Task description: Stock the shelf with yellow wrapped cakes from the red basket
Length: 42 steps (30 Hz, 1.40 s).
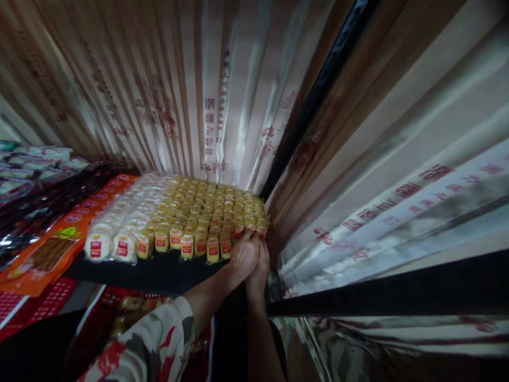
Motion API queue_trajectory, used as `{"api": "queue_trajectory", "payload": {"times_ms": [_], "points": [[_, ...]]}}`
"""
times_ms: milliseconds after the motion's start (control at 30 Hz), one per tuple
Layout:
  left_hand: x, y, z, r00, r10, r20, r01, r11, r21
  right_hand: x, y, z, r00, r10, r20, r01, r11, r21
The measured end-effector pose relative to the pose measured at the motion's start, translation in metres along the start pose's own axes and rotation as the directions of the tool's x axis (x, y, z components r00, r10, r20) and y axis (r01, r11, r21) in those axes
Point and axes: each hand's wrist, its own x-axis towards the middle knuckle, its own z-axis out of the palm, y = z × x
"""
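Rows of small yellow wrapped cakes (199, 212) with red-and-white labels stand packed together on a dark shelf (159, 276). At the front right corner of these rows, my left hand (244, 254) is closed, its fingertips against the end packages. Right beside it, touching it, my right hand (258, 268) is closed too, with its fingers on the last wrapped cake. The backs of my hands partly hide what the fingers grip. White round wrapped cakes (125, 246) form the rows to the left of the yellow ones.
An orange snack packet (51, 254) and dark glossy packets (35, 217) lie farther left, with white packets (43, 159) behind. Below the shelf sits a red basket (99, 313) holding packaged food. Pleated printed curtains (238, 106) hang behind and right, around a dark pole (310, 111).
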Motion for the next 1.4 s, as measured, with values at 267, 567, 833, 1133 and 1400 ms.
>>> {"api": "queue_trajectory", "payload": {"times_ms": [267, 567, 833, 1133, 1400], "points": [[-0.002, 0.001, -0.02, 0.985, 0.147, 0.094, -0.159, 0.979, 0.131, 0.001, -0.022, -0.009, 0.997, 0.035, -0.067, -0.031, 0.997, 0.064], [-0.051, -0.006, -0.052, 0.975, 0.223, -0.012, -0.222, 0.973, 0.067, 0.001, -0.05, -0.023, 0.994, -0.069, -0.09, 0.071, 0.997, 0.023], [-0.114, -0.072, -0.116, 0.847, -0.189, -0.496, 0.227, 0.974, 0.018, -0.034, -0.135, 0.0, 0.948, -0.147, 0.281, 0.056, 0.95, 0.308], [-0.114, -0.127, -0.183, 0.724, -0.306, -0.619, 0.438, 0.896, 0.07, -0.085, -0.183, 0.095, 0.85, -0.315, 0.422, 0.121, 0.897, 0.424], [-0.108, -0.143, -0.19, 0.752, -0.364, -0.55, 0.452, 0.892, 0.028, -0.085, -0.191, 0.115, 0.853, -0.234, 0.466, 0.016, 0.906, 0.424]]}}
